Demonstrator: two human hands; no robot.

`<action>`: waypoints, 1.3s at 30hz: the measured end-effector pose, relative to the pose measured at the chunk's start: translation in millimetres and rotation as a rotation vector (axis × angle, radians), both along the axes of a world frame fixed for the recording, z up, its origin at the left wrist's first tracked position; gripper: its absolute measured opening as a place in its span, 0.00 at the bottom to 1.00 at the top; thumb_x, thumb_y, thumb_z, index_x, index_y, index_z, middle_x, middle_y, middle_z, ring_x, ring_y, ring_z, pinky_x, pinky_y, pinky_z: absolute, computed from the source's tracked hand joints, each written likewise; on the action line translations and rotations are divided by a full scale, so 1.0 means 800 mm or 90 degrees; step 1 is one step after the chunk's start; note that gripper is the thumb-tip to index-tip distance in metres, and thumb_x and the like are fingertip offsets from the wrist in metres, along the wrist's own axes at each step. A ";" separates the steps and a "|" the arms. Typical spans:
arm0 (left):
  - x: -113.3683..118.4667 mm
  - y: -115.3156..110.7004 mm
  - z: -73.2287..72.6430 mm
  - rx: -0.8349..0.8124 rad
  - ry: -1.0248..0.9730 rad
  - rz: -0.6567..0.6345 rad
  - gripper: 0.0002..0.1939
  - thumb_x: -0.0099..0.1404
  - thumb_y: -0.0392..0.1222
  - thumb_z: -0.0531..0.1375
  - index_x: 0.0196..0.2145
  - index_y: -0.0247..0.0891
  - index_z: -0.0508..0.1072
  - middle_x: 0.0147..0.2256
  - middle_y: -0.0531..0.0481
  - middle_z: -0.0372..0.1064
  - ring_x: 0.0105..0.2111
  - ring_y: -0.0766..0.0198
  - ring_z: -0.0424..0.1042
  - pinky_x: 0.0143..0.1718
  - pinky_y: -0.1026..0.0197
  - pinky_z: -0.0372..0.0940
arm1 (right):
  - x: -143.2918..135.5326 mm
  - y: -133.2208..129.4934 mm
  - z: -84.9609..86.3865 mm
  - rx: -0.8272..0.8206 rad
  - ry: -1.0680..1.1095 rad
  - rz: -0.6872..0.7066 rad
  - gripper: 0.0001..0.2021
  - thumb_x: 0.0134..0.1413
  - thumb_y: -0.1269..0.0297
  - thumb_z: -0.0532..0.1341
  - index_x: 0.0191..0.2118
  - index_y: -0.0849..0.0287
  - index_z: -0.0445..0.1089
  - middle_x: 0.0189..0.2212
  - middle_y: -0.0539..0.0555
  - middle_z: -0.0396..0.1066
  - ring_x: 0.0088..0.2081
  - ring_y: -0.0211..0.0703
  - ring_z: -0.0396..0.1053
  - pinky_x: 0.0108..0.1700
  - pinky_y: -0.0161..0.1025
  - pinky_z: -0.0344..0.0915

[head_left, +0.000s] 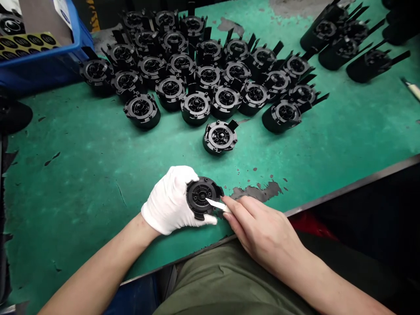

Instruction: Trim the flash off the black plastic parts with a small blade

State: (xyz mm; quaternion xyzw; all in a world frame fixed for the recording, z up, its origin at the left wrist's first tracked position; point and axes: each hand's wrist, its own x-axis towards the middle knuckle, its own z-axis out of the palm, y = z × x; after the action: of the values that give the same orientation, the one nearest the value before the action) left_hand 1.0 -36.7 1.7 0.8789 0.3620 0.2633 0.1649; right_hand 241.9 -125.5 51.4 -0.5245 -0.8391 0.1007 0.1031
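Observation:
My left hand [173, 201], in a white glove, is closed around a round black plastic part [198, 192] near the table's front edge. The part's ringed face, with a spoked centre, is turned up towards me. Bare and ungloved, my right hand [259, 218] grips a small knife [215, 204] by its pale handle. The blade points left and lies over the part's face; whether its tip touches the plastic I cannot tell. Just beyond my hands a similar black part [219, 136] stands alone on the green table.
Several rows of black cylindrical parts [197, 105] stand across the back of the green table [82, 170]. More parts [370, 65] are at the far right, near a pale-handled tool [412, 89]. A blue bin [39, 65] with sticker sheets sits at the upper left.

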 end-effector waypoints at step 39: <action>-0.003 0.007 0.020 -0.133 -0.145 -0.012 0.42 0.54 0.76 0.68 0.52 0.40 0.70 0.46 0.41 0.74 0.45 0.48 0.78 0.49 0.46 0.74 | 0.028 0.004 -0.004 -0.013 0.208 -0.095 0.22 0.73 0.71 0.58 0.69 0.61 0.64 0.41 0.56 0.71 0.39 0.44 0.71 0.43 0.40 0.69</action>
State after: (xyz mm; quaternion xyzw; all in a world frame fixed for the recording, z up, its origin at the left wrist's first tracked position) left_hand -1.4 -30.9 17.7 0.8249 0.3580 0.3202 0.2981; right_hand 264.3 -122.5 48.5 -0.5627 -0.7690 0.1854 0.2400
